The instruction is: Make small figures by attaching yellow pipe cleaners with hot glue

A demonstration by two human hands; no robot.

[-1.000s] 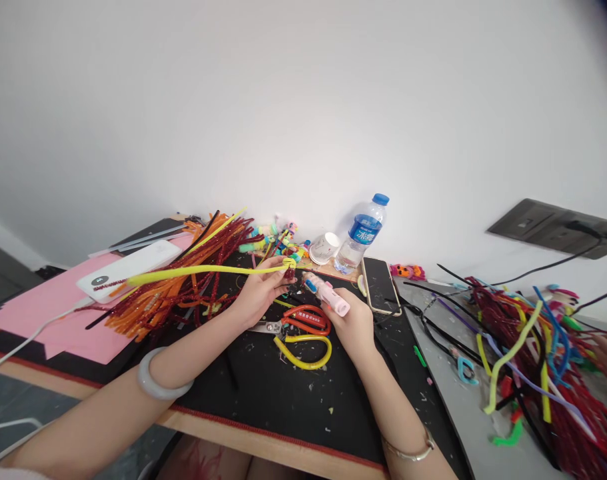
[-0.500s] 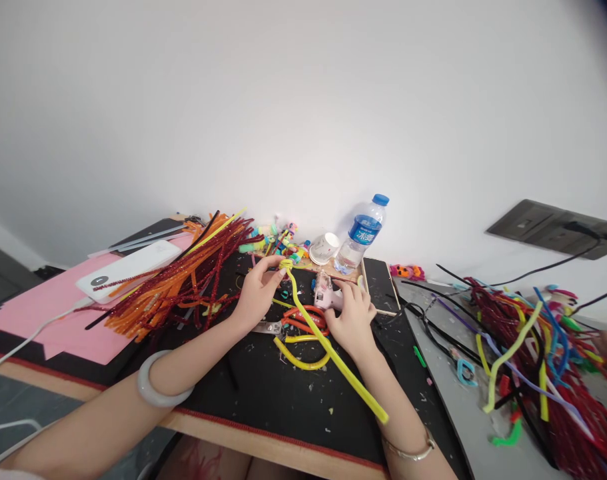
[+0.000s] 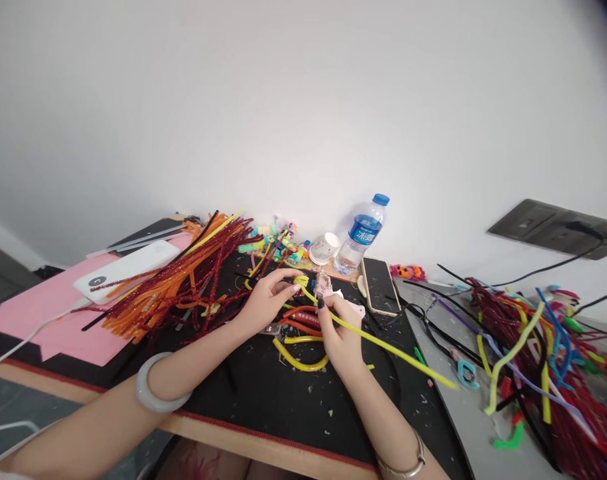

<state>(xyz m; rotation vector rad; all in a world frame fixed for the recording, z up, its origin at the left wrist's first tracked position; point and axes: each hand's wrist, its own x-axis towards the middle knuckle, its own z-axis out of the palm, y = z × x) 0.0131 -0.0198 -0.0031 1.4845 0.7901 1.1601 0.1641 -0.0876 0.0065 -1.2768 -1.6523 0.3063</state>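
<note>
My left hand (image 3: 270,300) pinches the small coiled end of a yellow pipe cleaner (image 3: 383,343) between thumb and fingers. The rest of the strand runs straight to the lower right. Close by, my right hand (image 3: 342,333) has its fingers closed around the strand near the coil. Just behind the right fingers lies a pink glue gun (image 3: 324,285), partly hidden. Below the hands are orange-red handled scissors (image 3: 300,321), also partly covered, and a curved yellow piece (image 3: 303,365) on the black mat (image 3: 283,400).
Orange and dark red pipe cleaners (image 3: 178,280) lie left on pink paper (image 3: 78,337), beside a white device (image 3: 128,270). A paper cup (image 3: 324,248), water bottle (image 3: 362,233) and phone (image 3: 380,287) stand or lie behind. More pipe cleaners (image 3: 573,413) are piled right.
My right hand has come off the glue gun and moved left to the yellow strand. My left hand has shifted slightly right and down with the coil; the strand's free end has swung right and up.
</note>
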